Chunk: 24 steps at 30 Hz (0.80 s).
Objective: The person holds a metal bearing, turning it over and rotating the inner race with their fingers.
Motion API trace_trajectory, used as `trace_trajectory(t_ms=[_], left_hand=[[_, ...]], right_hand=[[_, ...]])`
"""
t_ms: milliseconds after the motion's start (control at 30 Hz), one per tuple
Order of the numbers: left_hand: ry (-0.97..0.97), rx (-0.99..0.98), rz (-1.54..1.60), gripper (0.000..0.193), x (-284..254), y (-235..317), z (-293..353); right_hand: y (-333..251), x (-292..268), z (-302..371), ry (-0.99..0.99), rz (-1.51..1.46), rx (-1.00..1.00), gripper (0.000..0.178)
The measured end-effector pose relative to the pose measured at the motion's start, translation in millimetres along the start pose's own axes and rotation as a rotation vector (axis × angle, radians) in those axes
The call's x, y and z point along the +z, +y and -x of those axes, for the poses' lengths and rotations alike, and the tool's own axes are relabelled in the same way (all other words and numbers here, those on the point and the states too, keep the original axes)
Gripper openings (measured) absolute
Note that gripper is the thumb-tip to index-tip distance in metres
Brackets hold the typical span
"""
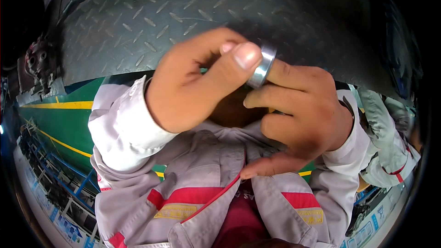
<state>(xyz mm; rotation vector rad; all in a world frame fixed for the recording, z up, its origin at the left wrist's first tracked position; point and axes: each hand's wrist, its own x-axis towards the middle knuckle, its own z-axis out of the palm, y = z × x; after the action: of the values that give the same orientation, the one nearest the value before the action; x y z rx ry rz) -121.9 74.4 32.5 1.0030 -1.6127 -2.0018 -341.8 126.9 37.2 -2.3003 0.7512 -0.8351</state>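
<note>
Metal ring (263, 67) near the treadplate (183, 18), left hand (193, 82) pinching, right hand (305, 108) touching, grip unclear, may drop if fingers slacken.

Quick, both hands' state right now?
Left hand: closed, thumb on the metal ring, apparently holding it.
Right hand: partly open, fingers at the metal ring, thumb apart.

Dark bench (151, 7) across the top; green floor (78, 126), yellow lines (69, 105) at left; seemingly blue rails (82, 173) lower left.
</note>
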Motion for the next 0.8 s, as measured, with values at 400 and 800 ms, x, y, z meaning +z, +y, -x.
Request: trace_trajectory(t_ms=[400,800], left_hand=[[-0.106,0.157,0.121,0.062,-9,3,-6],[-0.120,-0.041,-0.011,0.064,-13,-1,-5]], right_hand=[[0,2,3,0.031,-0.032,-0.012,0.067],[1,18,0,0.090,0.097,-0.041,0.063]])
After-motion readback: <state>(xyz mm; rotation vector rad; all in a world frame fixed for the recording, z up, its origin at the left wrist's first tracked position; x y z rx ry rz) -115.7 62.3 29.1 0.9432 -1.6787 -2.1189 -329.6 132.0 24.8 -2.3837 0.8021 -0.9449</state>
